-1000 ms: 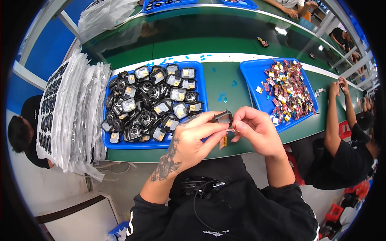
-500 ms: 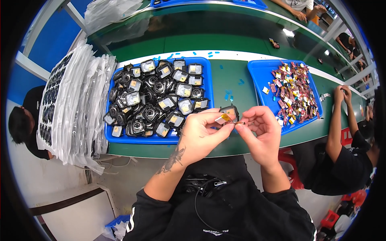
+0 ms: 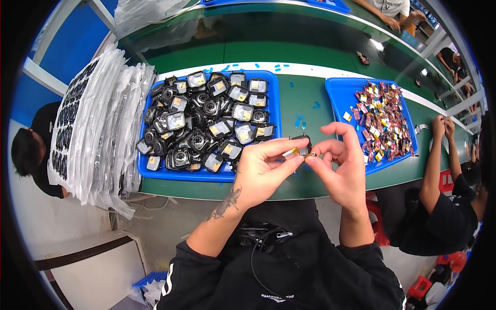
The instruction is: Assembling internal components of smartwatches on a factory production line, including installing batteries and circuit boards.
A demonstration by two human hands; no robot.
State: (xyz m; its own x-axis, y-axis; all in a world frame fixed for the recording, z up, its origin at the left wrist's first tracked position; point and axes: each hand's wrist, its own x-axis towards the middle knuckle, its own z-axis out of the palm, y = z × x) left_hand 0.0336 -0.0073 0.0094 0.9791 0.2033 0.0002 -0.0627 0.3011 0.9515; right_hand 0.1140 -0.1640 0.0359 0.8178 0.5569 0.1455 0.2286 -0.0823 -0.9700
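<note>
Above the table's near edge, my left hand (image 3: pixel 264 168) is closed on a black watch case (image 3: pixel 306 138), which is partly hidden behind the fingers. A small circuit board (image 3: pixel 310 154) with a white-and-yellow piece (image 3: pixel 291 153) hangs together with it, between my two hands. My right hand (image 3: pixel 343 168) pinches the board's end near the thumb tip, its index finger lifted and curled. To the left, a blue tray (image 3: pixel 275 98) is heaped with black watch cases (image 3: pixel 211 107). Another blue tray (image 3: pixel 342 89), on the right, holds a pile of small circuit boards (image 3: pixel 385 121).
Clear plastic-wrapped trays (image 3: pixel 95 124) stand stacked at the far left. Blue film scraps (image 3: pixel 299 120) lie on the green table (image 3: pixel 294 95). A conveyor (image 3: pixel 258 33) runs behind it. Other people sit nearby, one person's forearms (image 3: pixel 439 144) at the right.
The watch case has tilted between my hands, showing more of its edge. My right index finger has lifted. The whole view has shifted slightly.
</note>
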